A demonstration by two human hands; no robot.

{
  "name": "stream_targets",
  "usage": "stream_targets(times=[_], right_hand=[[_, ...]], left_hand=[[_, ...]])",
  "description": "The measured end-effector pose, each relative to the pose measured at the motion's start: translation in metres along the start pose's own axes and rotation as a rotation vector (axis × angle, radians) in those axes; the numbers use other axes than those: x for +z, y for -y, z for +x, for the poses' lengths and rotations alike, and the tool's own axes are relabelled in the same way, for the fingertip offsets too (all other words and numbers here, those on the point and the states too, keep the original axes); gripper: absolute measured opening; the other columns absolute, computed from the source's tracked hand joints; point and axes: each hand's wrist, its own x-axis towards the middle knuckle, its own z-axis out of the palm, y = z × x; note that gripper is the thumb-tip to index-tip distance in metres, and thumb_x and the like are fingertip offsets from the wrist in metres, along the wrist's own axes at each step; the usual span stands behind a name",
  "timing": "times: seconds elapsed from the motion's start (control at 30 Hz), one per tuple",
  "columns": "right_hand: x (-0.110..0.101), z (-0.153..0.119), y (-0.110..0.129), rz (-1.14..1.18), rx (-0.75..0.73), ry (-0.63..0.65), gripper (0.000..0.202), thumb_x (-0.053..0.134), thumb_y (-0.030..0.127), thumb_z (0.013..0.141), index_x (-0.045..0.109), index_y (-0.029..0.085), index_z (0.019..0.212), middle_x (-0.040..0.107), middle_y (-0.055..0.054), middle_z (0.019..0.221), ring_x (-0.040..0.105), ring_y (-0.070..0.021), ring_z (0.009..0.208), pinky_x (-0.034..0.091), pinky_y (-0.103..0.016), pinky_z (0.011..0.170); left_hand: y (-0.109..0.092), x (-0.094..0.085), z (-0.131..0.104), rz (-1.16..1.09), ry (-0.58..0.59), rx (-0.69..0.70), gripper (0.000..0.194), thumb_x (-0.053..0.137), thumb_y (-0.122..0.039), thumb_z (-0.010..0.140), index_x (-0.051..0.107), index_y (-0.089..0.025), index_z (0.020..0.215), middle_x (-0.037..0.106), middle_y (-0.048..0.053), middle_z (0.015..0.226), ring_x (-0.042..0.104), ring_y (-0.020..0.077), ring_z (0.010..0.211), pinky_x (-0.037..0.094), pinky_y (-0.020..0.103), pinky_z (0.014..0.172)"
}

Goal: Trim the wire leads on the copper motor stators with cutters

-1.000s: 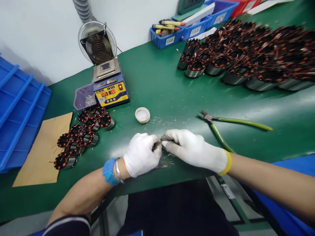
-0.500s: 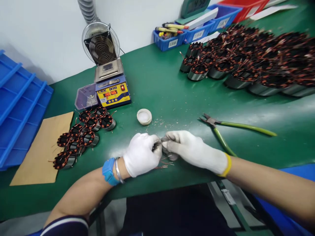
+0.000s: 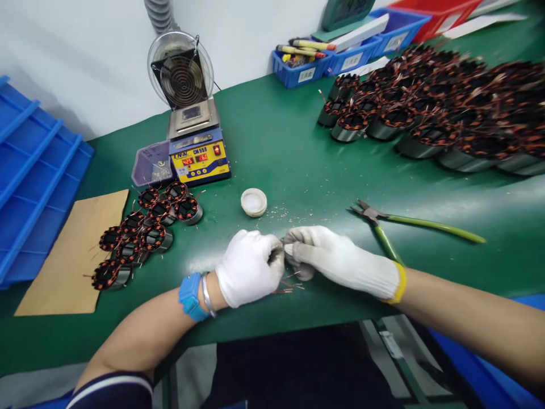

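My left hand point(image 3: 250, 267), in a white glove, is closed, its fingers curled at the middle of the bench's near side. My right hand point(image 3: 336, 258), gloved too and with a yellow cuff, meets it there, thumb and fingers pinched together. Whatever lies between the fingertips is small or covered by the gloves. Loose copper wire ends point(image 3: 292, 287) show just below the hands. Green-handled cutters point(image 3: 374, 216) lie with jaws apart beyond my right hand. A small round white dish point(image 3: 254, 202) stands past my left hand, with tiny clippings point(image 3: 283, 213) scattered beside it.
Several copper-wound stators point(image 3: 155, 238) stand at left, partly on brown cardboard point(image 3: 76, 255). Many more stators point(image 3: 426, 133) fill the right rear. A solder pot point(image 3: 200, 156) with a fan sits behind, beside a translucent tray point(image 3: 142, 165). Blue bins point(image 3: 298, 74) line the wall.
The view has shifted slightly, moving the scene a little to the right. Both hands stay together in nearly the same pose, and the cutters and stators have not moved on the bench.
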Motion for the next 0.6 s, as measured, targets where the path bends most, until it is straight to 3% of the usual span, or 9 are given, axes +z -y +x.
stream_targets(times=[0.07, 0.1, 0.2, 0.27, 0.33, 0.47, 0.53, 0.6], right_hand=[[0.001, -0.002, -0.002, 0.046, 0.045, 0.055, 0.028, 0.045, 0.035, 0.095, 0.065, 0.019, 0.084, 0.068, -0.003, 0.065, 0.063, -0.0178, 0.056, 0.049, -0.029, 0.054], [-0.001, -0.003, -0.004, -0.022, 0.003, 0.021, 0.026, 0.048, 0.036, 0.094, 0.066, 0.018, 0.087, 0.071, -0.005, 0.072, 0.065, -0.0194, 0.062, 0.050, -0.030, 0.058], [-0.007, -0.005, -0.015, -0.398, -0.315, -0.163, 0.023, 0.055, 0.031, 0.091, 0.071, 0.017, 0.101, 0.075, -0.014, 0.100, 0.069, -0.0261, 0.086, 0.052, -0.038, 0.074], [-0.008, -0.005, -0.017, -0.586, -0.528, -0.197, 0.025, 0.052, 0.026, 0.093, 0.072, 0.017, 0.105, 0.075, -0.015, 0.103, 0.069, -0.0268, 0.090, 0.052, -0.040, 0.078], [-0.004, -0.003, -0.014, -0.494, -0.464, -0.157, 0.024, 0.049, 0.025, 0.094, 0.071, 0.017, 0.099, 0.075, -0.013, 0.094, 0.068, -0.0238, 0.082, 0.051, -0.036, 0.073], [0.004, 0.001, -0.003, -0.004, -0.050, 0.047, 0.029, 0.039, 0.028, 0.097, 0.062, 0.017, 0.082, 0.067, -0.004, 0.066, 0.061, -0.0163, 0.055, 0.047, -0.028, 0.054], [0.002, -0.001, -0.003, -0.029, -0.046, 0.051, 0.028, 0.041, 0.030, 0.097, 0.062, 0.018, 0.082, 0.068, -0.003, 0.066, 0.062, -0.0166, 0.056, 0.047, -0.027, 0.054], [-0.004, -0.003, -0.008, -0.262, -0.193, -0.078, 0.023, 0.049, 0.031, 0.094, 0.067, 0.018, 0.092, 0.074, -0.008, 0.085, 0.068, -0.0203, 0.071, 0.050, -0.030, 0.062]], left_hand=[[-0.001, -0.001, 0.000, -0.008, 0.009, -0.013, 0.016, 0.056, -0.023, 0.090, 0.066, -0.021, 0.077, 0.070, 0.004, 0.074, 0.064, 0.0200, 0.074, 0.046, 0.033, 0.072], [-0.001, -0.001, 0.000, -0.014, 0.005, -0.014, 0.015, 0.056, -0.022, 0.090, 0.066, -0.021, 0.078, 0.071, 0.004, 0.075, 0.065, 0.0200, 0.074, 0.046, 0.033, 0.073], [0.000, 0.000, 0.000, -0.018, -0.012, -0.008, 0.014, 0.056, -0.020, 0.089, 0.067, -0.020, 0.080, 0.071, 0.004, 0.076, 0.065, 0.0211, 0.074, 0.046, 0.034, 0.073], [0.000, 0.001, 0.000, -0.017, -0.019, 0.009, 0.015, 0.055, -0.020, 0.089, 0.067, -0.020, 0.079, 0.071, 0.004, 0.074, 0.065, 0.0216, 0.074, 0.046, 0.034, 0.071], [0.001, 0.001, 0.000, -0.019, -0.023, 0.018, 0.015, 0.055, -0.021, 0.089, 0.067, -0.020, 0.079, 0.070, 0.004, 0.074, 0.065, 0.0216, 0.073, 0.045, 0.034, 0.071], [0.001, 0.001, 0.000, -0.009, -0.014, 0.003, 0.016, 0.055, -0.024, 0.090, 0.066, -0.020, 0.078, 0.071, 0.005, 0.075, 0.065, 0.0215, 0.074, 0.046, 0.034, 0.072], [0.001, 0.001, 0.000, -0.009, -0.010, 0.001, 0.016, 0.056, -0.024, 0.090, 0.066, -0.020, 0.079, 0.072, 0.005, 0.076, 0.065, 0.0213, 0.074, 0.046, 0.034, 0.073], [0.001, 0.001, 0.001, -0.014, -0.013, 0.007, 0.015, 0.055, -0.023, 0.090, 0.066, -0.021, 0.080, 0.072, 0.004, 0.076, 0.065, 0.0210, 0.075, 0.046, 0.034, 0.073]])
